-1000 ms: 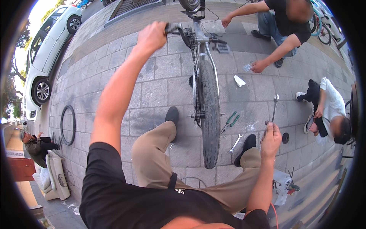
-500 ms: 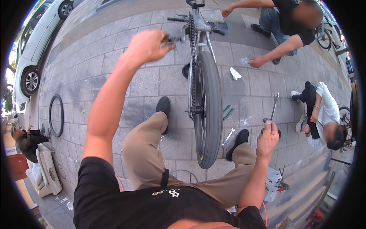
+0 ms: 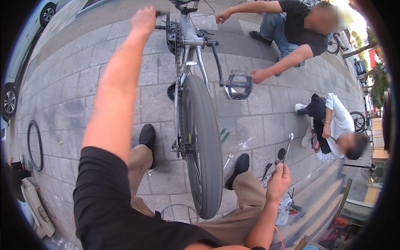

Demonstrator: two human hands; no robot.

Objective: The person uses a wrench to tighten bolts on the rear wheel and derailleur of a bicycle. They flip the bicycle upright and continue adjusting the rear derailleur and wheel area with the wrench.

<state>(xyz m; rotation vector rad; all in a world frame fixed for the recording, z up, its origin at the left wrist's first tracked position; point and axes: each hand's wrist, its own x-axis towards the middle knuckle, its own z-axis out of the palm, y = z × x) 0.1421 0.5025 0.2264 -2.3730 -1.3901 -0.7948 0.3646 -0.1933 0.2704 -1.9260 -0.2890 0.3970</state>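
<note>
Bicycle point(image 3: 196, 87): standing on the paving point(image 3: 100, 125) directly before the person, rear wheel point(image 3: 204, 158) nearest. Clock positions below are taken from the rear hub, 12 being up the view.

Left hand point(image 3: 143, 20), 11 o'clock: closed around a dark, blurred part beside the crank, apparently a pedal; the exact grip cannot be told. The chain point(image 3: 178, 54) runs just to its right.

Right hand point(image 3: 278, 183), 4 o'clock: fingers closed on a wrench point(image 3: 287, 148), its head pointing up and away, clear of the wheel.

Pedal point(image 3: 238, 86), 1 o'clock: a co-worker's hand point(image 3: 259, 76) is just beside it; contact cannot be confirmed.

Ground: green-handled pliers point(image 3: 225, 136) between 2 and 3; open-end spanner point(image 3: 228, 161) between 3 and 4, near the right shoe point(image 3: 237, 171); loose tyre point(image 3: 35, 146) at 9.

Hazards, as judged: a turning crank could drive the pedal into the co-worker's fingers. Should the left hand slip, chain and sprocket could nip it. A loosely held wrench could drop or foul the spokes if swung inward. A misplaced step could roll on the spanner.
</note>
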